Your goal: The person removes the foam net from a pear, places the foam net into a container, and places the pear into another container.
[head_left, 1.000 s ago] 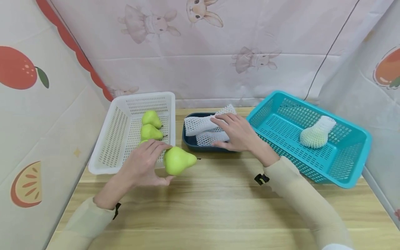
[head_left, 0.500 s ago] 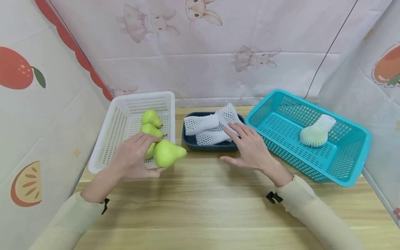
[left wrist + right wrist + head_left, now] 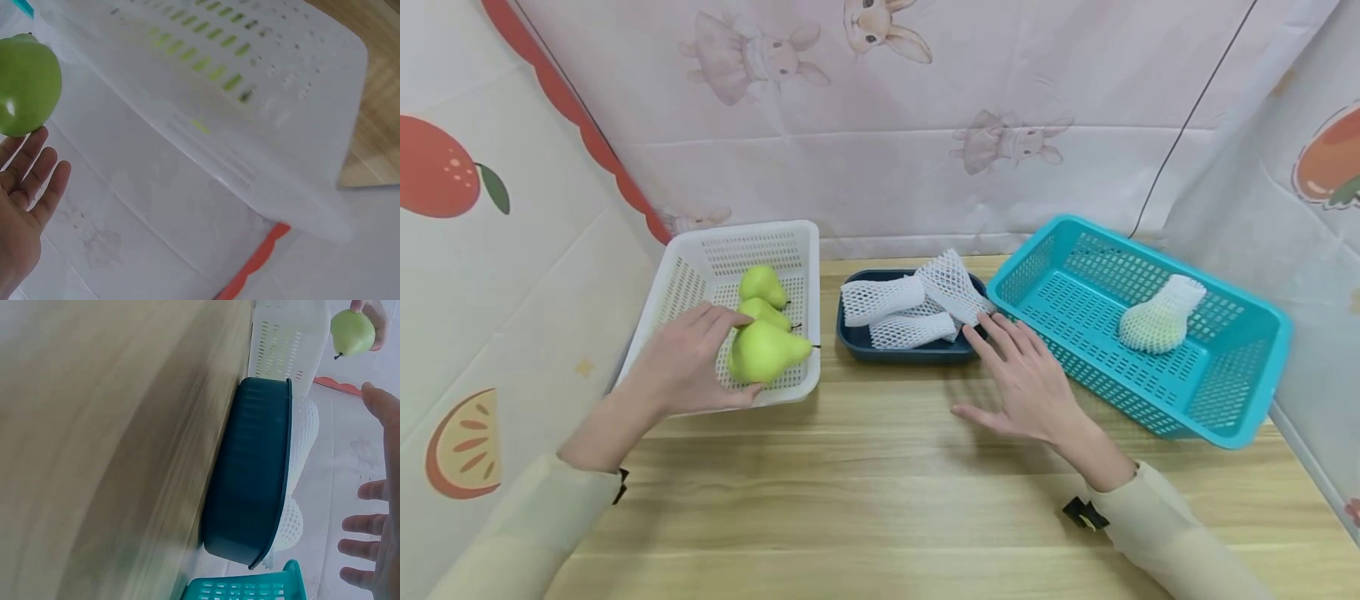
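My left hand (image 3: 692,367) pinches a green pear (image 3: 767,350) between fingers and thumb, above the white basket (image 3: 647,321). In the left wrist view the same pear (image 3: 28,84) sits at the fingertips, higher than the basket's rim. Two more pears (image 3: 763,285) lie inside that basket; the held one partly covers what is beneath it. My right hand (image 3: 1026,379) has its fingers spread and holds nothing, just in front of the right end of the dark blue tray (image 3: 910,356). White foam net sleeves (image 3: 883,300) are heaped in the tray.
At the right stands a turquoise basket (image 3: 1262,375) with one pear in a foam net sleeve (image 3: 1157,317). All the containers are on a wooden table (image 3: 850,492). Printed cloth (image 3: 887,183) hangs behind and at both sides.
My left hand has carried the pear leftward from the basket's front right edge to above its inside. My right hand has drawn back from the foam sleeves, toward the right and nearer me.
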Action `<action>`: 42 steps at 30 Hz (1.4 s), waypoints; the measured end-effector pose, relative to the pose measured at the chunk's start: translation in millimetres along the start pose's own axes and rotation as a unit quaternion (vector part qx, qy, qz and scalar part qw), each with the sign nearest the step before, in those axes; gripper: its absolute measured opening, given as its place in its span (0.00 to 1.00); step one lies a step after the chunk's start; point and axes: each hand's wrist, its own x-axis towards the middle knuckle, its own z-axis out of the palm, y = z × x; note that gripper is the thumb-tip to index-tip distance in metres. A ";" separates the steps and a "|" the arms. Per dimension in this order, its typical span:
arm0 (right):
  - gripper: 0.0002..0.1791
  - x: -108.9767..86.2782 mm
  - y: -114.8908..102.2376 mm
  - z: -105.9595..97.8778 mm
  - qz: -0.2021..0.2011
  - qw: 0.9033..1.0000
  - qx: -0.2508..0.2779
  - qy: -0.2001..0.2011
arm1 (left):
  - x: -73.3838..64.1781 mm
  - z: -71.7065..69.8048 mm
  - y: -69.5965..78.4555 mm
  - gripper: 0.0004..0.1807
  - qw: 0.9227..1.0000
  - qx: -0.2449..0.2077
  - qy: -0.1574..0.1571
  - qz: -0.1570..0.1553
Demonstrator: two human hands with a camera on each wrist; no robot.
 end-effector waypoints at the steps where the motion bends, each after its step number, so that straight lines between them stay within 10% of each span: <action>1: 0.63 -2.2 0.2 -1.0 0.001 1.000 -0.002 0.002 | -1.0 -1.4 -3.7 0.45 1.000 0.002 -0.004 -0.003; 22: 0.63 -30.4 -1.1 -6.9 0.013 1.000 0.002 -0.005 | -10.2 -11.1 -56.7 0.47 0.989 0.097 -0.112 -0.021; 42: 0.63 -39.3 -0.8 -5.0 0.019 1.000 -0.005 -0.020 | -24.3 -1.4 -75.3 0.47 0.966 0.113 -0.204 -0.112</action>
